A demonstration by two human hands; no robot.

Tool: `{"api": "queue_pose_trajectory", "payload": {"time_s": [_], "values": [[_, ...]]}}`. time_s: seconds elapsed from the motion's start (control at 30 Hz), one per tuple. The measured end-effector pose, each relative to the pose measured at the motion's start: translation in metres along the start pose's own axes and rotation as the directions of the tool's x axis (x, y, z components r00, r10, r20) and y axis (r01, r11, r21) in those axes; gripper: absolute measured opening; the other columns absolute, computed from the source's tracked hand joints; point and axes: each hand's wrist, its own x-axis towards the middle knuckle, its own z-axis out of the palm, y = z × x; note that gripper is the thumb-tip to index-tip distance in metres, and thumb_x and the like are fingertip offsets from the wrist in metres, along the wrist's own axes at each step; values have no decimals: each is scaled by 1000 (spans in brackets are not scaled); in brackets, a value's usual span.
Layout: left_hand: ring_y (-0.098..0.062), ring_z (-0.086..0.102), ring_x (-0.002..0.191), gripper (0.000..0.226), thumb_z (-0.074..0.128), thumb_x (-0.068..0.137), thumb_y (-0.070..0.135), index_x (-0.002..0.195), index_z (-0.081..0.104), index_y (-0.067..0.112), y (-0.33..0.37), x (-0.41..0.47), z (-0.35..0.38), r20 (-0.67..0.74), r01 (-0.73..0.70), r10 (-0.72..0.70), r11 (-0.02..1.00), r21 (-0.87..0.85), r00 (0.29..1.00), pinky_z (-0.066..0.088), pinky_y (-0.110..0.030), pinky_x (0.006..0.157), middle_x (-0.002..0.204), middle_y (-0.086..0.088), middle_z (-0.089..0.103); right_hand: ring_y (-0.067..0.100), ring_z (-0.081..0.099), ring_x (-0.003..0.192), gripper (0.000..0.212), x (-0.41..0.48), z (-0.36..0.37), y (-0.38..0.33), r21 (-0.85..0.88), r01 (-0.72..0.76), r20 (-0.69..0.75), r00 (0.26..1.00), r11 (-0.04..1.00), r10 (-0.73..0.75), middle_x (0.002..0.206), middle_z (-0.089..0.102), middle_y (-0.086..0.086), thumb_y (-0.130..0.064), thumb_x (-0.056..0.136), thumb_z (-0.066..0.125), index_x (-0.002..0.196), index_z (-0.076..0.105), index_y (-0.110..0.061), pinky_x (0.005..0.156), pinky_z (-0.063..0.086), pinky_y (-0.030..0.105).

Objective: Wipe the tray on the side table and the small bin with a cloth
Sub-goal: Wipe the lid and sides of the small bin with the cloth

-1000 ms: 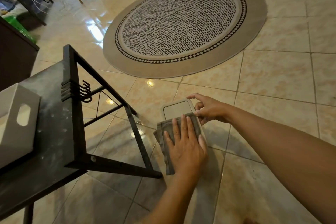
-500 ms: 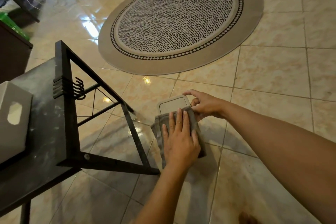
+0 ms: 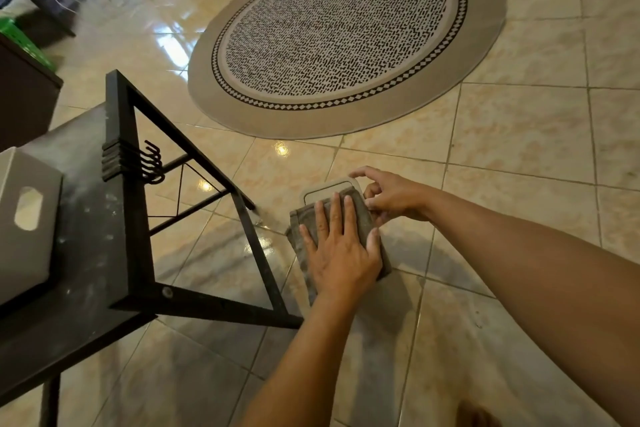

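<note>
The small bin (image 3: 322, 191) stands on the tiled floor beside the side table; only the far end of its beige lid shows. A grey cloth (image 3: 304, 218) lies over the rest of the lid and hangs down the near side. My left hand (image 3: 341, 253) presses flat on the cloth, fingers spread and pointing away from me. My right hand (image 3: 391, 194) grips the bin's right edge with bent fingers. The tray (image 3: 24, 225), a pale box with an oval handle hole, sits on the dark side table (image 3: 86, 253) at the far left.
The table's black metal frame (image 3: 252, 246) slants down to the floor just left of the bin, with hooks (image 3: 149, 163) on its end. A round patterned rug (image 3: 346, 35) lies beyond. Dark furniture and a green basket (image 3: 20, 42) stand at the upper left.
My left hand has slid the cloth away from me along the lid, covering more of it. My right hand keeps its hold on the bin's edge.
</note>
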Motion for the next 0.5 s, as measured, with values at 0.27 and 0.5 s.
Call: {"api": "queue_pose_trajectory", "payload": {"time_s": [0.27,0.5], "values": [[-21,-41,141,77,17,98,62,154,-22,27,3,-24,2,37,-21,21,1000,9,999,-19,-55,117,158,3,-36,14,59,62,67,-2,-2,-1,8,-10,1,1000,1000,10,79,52,8,10,92,54,147,38,-25,58,58,29],[-23,-40,142,77,17,97,63,153,-24,27,8,-4,-4,32,2,-2,1000,0,999,-20,-55,116,158,2,-36,15,59,62,69,-2,-3,-2,-25,-14,-24,1000,1000,14,77,52,8,12,91,52,148,37,-24,62,60,34]]}}
